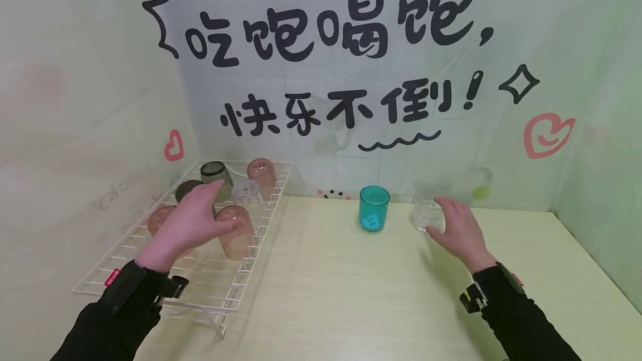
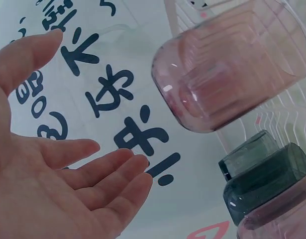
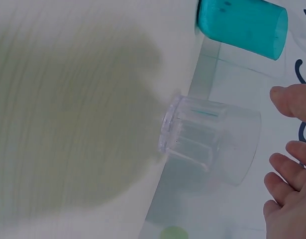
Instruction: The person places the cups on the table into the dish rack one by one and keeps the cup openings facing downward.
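My left hand (image 1: pixel 198 215) hovers over a white wire rack (image 1: pixel 260 249), thumb and fingers spread with nothing between them. Closest to it is an upside-down pink glass (image 1: pixel 237 238), which also shows large in the left wrist view to the right of the fingers. On the right, my other hand (image 1: pixel 462 234) is beside a clear glass (image 1: pixel 424 213) that stands upright on the table. In the right wrist view the fingers, slightly bent and apart, are just beyond the rim of that clear glass (image 3: pixel 212 137). A teal glass (image 1: pixel 373 209) stands upright to its left.
Several more upturned glasses sit on the rack: a dark green glass (image 1: pixel 217 174), a clear ridged glass (image 1: pixel 248 196), and a pink glass (image 1: pixel 262 173) at the back. Behind the pale wooden table (image 1: pixel 341 294) hangs a printed cloth (image 1: pixel 311 166) with black lettering.
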Motion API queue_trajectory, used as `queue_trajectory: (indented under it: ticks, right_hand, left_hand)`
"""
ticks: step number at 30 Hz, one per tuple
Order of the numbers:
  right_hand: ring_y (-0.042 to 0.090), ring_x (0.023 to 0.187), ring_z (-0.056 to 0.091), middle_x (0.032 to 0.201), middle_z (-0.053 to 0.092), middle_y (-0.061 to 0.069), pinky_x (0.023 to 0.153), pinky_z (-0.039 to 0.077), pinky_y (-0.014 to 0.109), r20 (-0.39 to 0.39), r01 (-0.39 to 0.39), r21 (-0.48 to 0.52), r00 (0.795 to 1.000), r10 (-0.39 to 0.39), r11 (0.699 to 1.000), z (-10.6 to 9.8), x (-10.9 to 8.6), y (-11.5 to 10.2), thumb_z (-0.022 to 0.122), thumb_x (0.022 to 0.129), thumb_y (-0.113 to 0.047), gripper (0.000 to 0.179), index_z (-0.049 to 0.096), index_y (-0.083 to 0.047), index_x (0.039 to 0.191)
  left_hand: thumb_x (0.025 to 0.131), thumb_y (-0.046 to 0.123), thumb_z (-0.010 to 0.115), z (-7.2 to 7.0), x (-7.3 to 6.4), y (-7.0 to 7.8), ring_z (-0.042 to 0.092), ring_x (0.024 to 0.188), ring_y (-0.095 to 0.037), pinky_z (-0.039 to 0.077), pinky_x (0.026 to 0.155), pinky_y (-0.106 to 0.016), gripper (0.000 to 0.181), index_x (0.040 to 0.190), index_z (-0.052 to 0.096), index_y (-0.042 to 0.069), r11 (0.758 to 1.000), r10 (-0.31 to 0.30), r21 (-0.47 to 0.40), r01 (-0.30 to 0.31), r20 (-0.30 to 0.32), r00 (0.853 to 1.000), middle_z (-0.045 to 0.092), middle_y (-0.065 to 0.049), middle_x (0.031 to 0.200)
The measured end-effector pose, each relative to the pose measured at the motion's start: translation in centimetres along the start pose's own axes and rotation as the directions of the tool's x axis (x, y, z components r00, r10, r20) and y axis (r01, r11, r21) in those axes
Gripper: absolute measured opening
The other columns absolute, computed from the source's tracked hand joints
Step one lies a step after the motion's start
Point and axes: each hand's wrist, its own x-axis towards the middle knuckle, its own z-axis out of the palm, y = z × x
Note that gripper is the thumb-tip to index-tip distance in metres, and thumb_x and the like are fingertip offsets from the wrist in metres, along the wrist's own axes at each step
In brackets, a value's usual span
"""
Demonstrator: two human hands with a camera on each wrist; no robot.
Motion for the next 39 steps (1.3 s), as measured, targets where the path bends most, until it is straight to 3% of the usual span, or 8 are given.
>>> queue_trajectory:
  ticks: [6,10,19,32,39]
  right_hand:
    - [0.04,0.113,0.038,0.121,0.045,0.023,0.096,0.029,0.05,0.027,0.013,-0.029,1.0,-0.012,0.999,0.4,0.3,0.0,0.068,0.072,-0.023,0.066,0.04,0.003,0.125]
    - [0.04,0.113,0.039,0.121,0.045,0.023,0.096,0.03,0.05,0.03,0.021,-0.04,0.999,-0.02,0.999,0.7,0.4,0.0,0.069,0.072,-0.024,0.067,0.039,0.004,0.125]
    - [0.04,0.115,0.038,0.123,0.043,0.025,0.097,0.029,0.05,0.069,0.027,-0.082,0.997,-0.022,0.996,1.1,0.8,0.2,0.07,0.071,-0.024,0.07,0.038,0.005,0.126]
    - [0.04,0.12,0.034,0.128,0.041,0.026,0.101,0.025,0.047,0.125,0.008,-0.132,0.992,0.008,0.991,1.8,1.6,-0.1,0.069,0.073,-0.023,0.074,0.033,0.006,0.13]
    - [0.041,0.119,0.036,0.124,0.044,0.028,0.102,0.023,0.047,0.108,0.056,-0.172,0.993,-0.038,0.984,2.3,1.1,0.2,0.069,0.072,-0.019,0.071,0.035,0.007,0.129]
  left_hand:
    - [0.071,0.04,0.07,0.0,-0.6,1.2,0.043,0.113,-0.032,0.037,0.092,-0.048,0.078,0.129,0.037,-0.001,0.999,0.016,-0.036,-0.018,-0.046,0.999,0.047,-0.018,0.123]
    - [0.07,0.037,0.072,0.1,-0.9,2.1,0.045,0.108,-0.023,0.04,0.089,-0.042,0.069,0.126,0.043,0.008,0.995,0.029,-0.093,-0.037,-0.08,0.996,0.05,-0.006,0.118]
    - [0.068,0.049,0.07,0.1,-2.0,3.7,0.033,0.123,-0.029,0.033,0.096,-0.047,0.09,0.135,0.032,0.004,0.994,-0.009,-0.109,0.004,-0.041,0.999,0.038,-0.013,0.134]
    - [0.067,0.059,0.067,0.4,-2.6,4.8,0.033,0.125,-0.028,0.032,0.097,-0.046,0.095,0.138,0.028,0.009,0.989,0.059,-0.133,-0.062,-0.026,0.998,0.036,-0.01,0.136]
    - [0.068,0.054,0.069,1.0,-2.7,5.7,0.029,0.127,-0.032,0.029,0.1,-0.048,0.093,0.138,0.029,0.008,0.99,0.09,-0.107,-0.091,-0.012,0.996,0.036,-0.013,0.137]
